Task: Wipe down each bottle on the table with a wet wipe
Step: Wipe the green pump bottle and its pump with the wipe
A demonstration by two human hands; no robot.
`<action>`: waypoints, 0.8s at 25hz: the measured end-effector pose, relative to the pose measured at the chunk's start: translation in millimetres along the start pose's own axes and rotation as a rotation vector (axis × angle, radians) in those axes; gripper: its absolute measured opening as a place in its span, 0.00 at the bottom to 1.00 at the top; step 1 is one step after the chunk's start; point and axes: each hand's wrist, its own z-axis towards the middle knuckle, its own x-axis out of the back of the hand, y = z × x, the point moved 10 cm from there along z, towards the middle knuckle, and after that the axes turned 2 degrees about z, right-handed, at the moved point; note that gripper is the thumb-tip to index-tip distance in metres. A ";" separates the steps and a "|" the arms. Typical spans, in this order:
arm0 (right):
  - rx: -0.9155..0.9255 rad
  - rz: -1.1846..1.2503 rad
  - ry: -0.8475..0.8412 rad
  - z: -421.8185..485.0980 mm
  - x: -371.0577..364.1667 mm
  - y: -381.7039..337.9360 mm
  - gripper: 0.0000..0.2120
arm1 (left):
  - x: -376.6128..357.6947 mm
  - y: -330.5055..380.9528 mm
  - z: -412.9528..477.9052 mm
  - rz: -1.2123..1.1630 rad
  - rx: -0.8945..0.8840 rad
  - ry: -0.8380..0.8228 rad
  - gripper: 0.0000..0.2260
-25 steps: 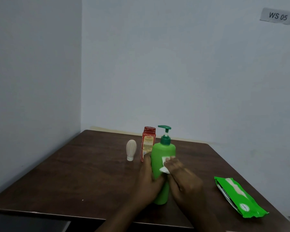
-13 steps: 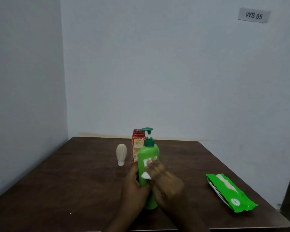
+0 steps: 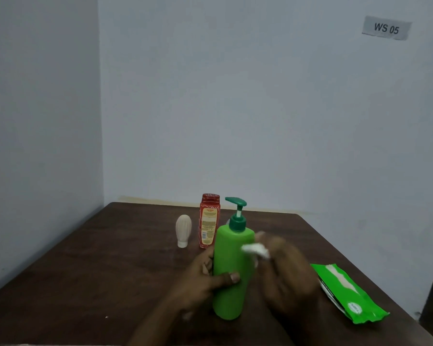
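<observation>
Green bottle (image 3: 231,273): stood upright on the table (image 3: 98,270), about midway between the left and right edges and nearer the near edge, pump head on top.
Left hand (image 3: 203,278): gripped the bottle's lower half from the left, thumb across the front and fingers round the back.
Right hand (image 3: 288,275): blurred, but it held the wipe (image 3: 256,250) bunched in its fingers against the bottle's upper right side.
Red bottle (image 3: 209,221): upright behind the green one toward the far edge, touched by neither hand.
Cream bottle (image 3: 183,229): stood on its cap just left of the red one, apart from it.
Pack of wipes (image 3: 345,293): lay flat near the right edge, well apart from the green bottle.
Done so far: the green bottle looked mid-wipe, with the wipe on its upper body. Nothing showed whether the red and cream bottles had been wiped.
Left to do: probably the rest of the green bottle and its pump, then any bottle not yet cleaned.
Edges: the green bottle stood well in from every edge. The pack's near end lay close to the right edge and could be knocked off by a wide sweep.
Open room: bare wood showed left of the hands toward the left edge, and a narrower strip between the green bottle and the pack. Walls closed off the far and left sides.
</observation>
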 end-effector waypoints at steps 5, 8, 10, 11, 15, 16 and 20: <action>-0.388 0.271 0.090 63.7 51.6 39.6 0.10 | -9.1 6.3 -8.4 0.035 -0.006 -0.168 0.28; -0.295 0.275 -0.172 87.1 32.5 21.3 0.10 | -13.4 9.1 -13.8 0.050 -0.037 -0.182 0.27; -0.109 0.180 -0.334 95.1 14.8 -8.1 0.10 | -16.8 13.0 -13.4 0.086 -0.053 -0.190 0.28; -0.037 0.132 -0.399 94.3 5.3 -16.6 0.10 | -18.7 14.8 -12.6 0.097 -0.055 -0.191 0.29; 0.060 0.025 -0.516 81.0 -6.0 -27.0 0.12 | -18.2 18.3 -12.5 0.093 -0.071 -0.172 0.29; 0.070 0.025 -0.522 77.6 -1.6 -27.7 0.12 | -15.7 18.2 -12.7 0.087 -0.072 -0.160 0.29; 0.010 0.111 -0.425 79.7 28.0 -24.2 0.09 | -13.7 16.4 -11.2 0.074 -0.057 -0.146 0.29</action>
